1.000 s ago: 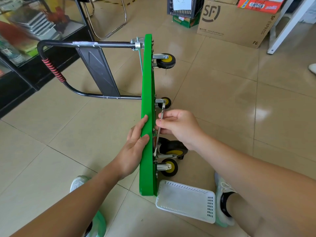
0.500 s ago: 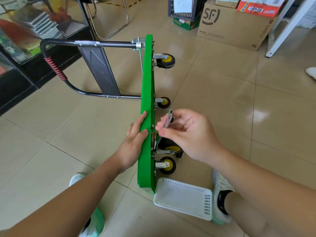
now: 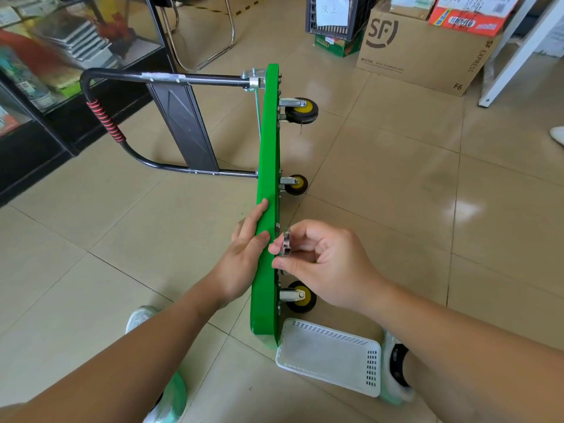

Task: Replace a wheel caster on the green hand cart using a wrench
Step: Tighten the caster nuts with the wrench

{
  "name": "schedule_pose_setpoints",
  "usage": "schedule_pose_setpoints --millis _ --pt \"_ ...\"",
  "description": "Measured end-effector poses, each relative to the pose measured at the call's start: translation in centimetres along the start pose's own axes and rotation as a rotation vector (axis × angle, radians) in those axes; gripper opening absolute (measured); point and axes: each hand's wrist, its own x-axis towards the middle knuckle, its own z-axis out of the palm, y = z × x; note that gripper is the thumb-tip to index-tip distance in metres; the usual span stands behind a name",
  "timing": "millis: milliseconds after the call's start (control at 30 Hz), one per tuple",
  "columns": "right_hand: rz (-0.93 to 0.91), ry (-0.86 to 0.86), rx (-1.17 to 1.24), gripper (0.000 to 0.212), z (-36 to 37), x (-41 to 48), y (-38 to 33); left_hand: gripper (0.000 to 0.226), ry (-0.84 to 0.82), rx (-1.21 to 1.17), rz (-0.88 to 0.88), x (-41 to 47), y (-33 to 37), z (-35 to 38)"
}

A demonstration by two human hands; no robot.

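- Right hand (image 3: 329, 264) is pinching the wrench (image 3: 286, 244) between thumb and curled fingers. The tool is showing end-on, so only a short shiny stub of metal is visible at the fingertips.
- The pinch is sitting just beside the underside of the green hand cart (image 3: 268, 154), which is standing on its long edge on the tiled floor (image 3: 396, 209). Cannot tell whether the wrench is touching a bolt.
- Left hand (image 3: 244, 251) is gripping the deck rim directly across from the pinch, with the thumb wrapping over the edge and the fingers lying along the opposite face.
- Beyond the grip, a middle caster (image 3: 296, 184) is sticking out from the underside, and a far caster (image 3: 300, 111) is sitting further on, near the deck's end.
- On the near side of the grip, a near caster (image 3: 299, 296) is poking out from under the right wrist. The underside directly behind that hand is hidden.
- A white plastic basket (image 3: 329, 355) is lying nearer than that caster, just beside the deck's near corner.
- The folding handle (image 3: 213, 79) is reaching out left, well beyond the left hand's hold.
- A cardboard box (image 3: 427, 50) is standing far beyond the grip, off to the right.
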Motion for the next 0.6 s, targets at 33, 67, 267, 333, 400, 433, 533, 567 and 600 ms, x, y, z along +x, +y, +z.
schedule_pose_setpoints --millis 33,67,267,333,400,433,533,567,600 --pt "-0.004 0.005 -0.011 0.032 -0.1 0.3 0.1 0.059 -0.001 -0.002 -0.002 0.0 0.0 0.0" --pt "-0.003 0.007 -0.015 0.028 -0.2 0.7 0.3 0.057 -0.002 -0.002 -0.004 0.0 0.1 0.0" --pt "0.056 0.051 0.012 0.028 -0.7 3.1 1.1 0.060 -0.008 -0.017 -0.023 0.0 0.1 0.0" --pt "0.112 0.098 0.010 0.029 -1.1 4.5 1.6 0.061 -0.019 -0.035 -0.045 0.0 -0.1 0.0" --pt "0.179 0.103 0.018 0.026 -1.5 5.7 2.0 0.059 -0.035 -0.042 -0.053 0.1 -0.2 -0.1" --pt "0.211 0.088 0.031 0.025 -1.6 6.2 2.1 0.058 -0.038 -0.036 -0.050 0.0 -0.2 -0.1" --pt "0.303 0.082 0.088 0.022 -1.4 7.1 2.5 0.059 -0.042 -0.018 -0.041 -0.1 -0.1 -0.2" --pt "0.332 0.095 0.113 0.019 -1.3 7.2 2.5 0.059 -0.042 -0.016 -0.038 -0.1 0.0 -0.2" --pt "0.353 0.106 0.128 0.018 -1.2 7.3 2.4 0.058 -0.042 -0.014 -0.038 -0.1 0.0 -0.2"
